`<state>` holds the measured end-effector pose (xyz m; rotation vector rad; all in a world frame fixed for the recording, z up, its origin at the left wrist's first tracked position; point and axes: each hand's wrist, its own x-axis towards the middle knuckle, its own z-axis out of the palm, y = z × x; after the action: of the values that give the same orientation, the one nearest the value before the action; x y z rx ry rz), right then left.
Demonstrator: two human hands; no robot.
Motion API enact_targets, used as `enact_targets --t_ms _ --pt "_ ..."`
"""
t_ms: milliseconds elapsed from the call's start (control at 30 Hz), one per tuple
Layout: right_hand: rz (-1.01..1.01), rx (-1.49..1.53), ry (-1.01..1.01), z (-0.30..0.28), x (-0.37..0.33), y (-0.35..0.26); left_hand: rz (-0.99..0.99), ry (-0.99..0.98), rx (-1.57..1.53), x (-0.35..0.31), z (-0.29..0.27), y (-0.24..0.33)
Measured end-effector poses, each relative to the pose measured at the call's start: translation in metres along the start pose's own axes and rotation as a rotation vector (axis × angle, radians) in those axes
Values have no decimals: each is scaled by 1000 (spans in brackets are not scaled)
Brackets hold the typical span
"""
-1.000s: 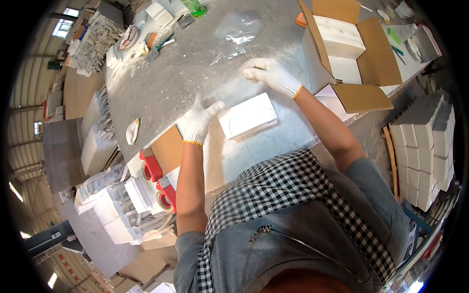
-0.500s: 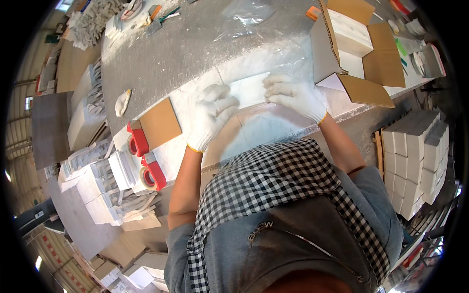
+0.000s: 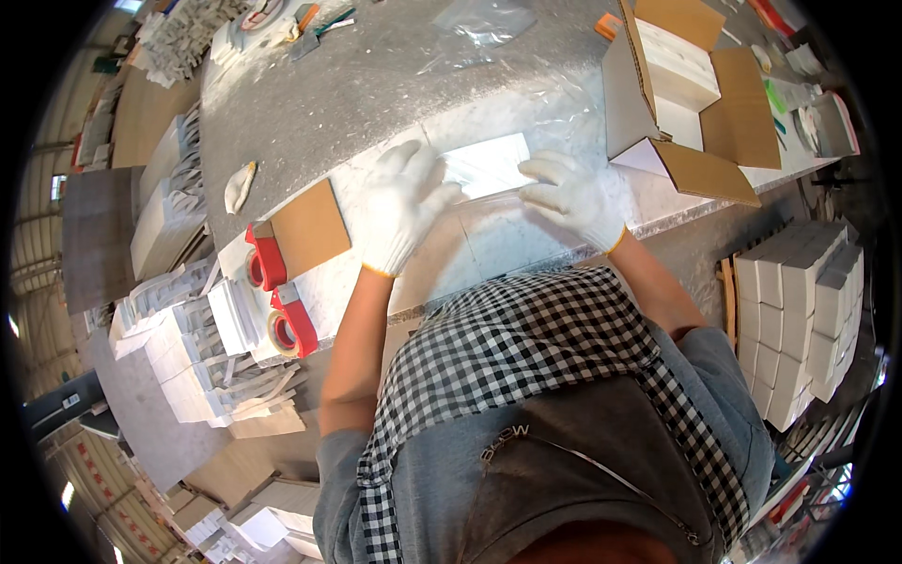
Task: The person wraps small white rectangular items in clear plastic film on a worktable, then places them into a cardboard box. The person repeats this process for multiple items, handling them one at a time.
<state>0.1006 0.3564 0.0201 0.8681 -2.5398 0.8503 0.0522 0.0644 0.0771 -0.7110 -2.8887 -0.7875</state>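
Note:
A white rectangular tile [image 3: 486,165] with a glossy face lies between my two hands above the pale marble-look slab [image 3: 489,240]. My left hand [image 3: 404,197], in a white knit glove, grips the tile's left end, with its thumb at the lower corner. At the right end, my gloved right hand [image 3: 568,195] holds the tile with its fingers pointing left. Whether the tile touches the slab beneath, I cannot tell. An open cardboard box [image 3: 631,103] with white pieces [image 3: 678,61] inside stands to the right.
Left of my hands lie a flat cardboard piece [image 3: 310,228] and two red tape dispensers [image 3: 269,258]. A loose glove [image 3: 240,188] rests farther left. Clear plastic film [image 3: 484,23] lies at the back. Stacked white boxes [image 3: 789,310] stand right, below the table.
The tile has tilted a little, and its face catches more light. My left hand has shifted slightly, its fingers straighter. My right hand has moved slightly right and down.

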Motion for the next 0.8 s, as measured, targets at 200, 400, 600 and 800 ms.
enact_targets --t_ms 200,400,600,800 --pt "-84 -76 22 -4 4 -4 177 -298 361 19 9 13" --pt "-98 -113 53 0 0 -4 243 -380 289 29 2 8" --pt "-107 -133 72 4 5 -6 355 -351 220 35 5 -14" --pt "-156 -198 120 -1 9 -3 248 -483 285 44 -1 8"
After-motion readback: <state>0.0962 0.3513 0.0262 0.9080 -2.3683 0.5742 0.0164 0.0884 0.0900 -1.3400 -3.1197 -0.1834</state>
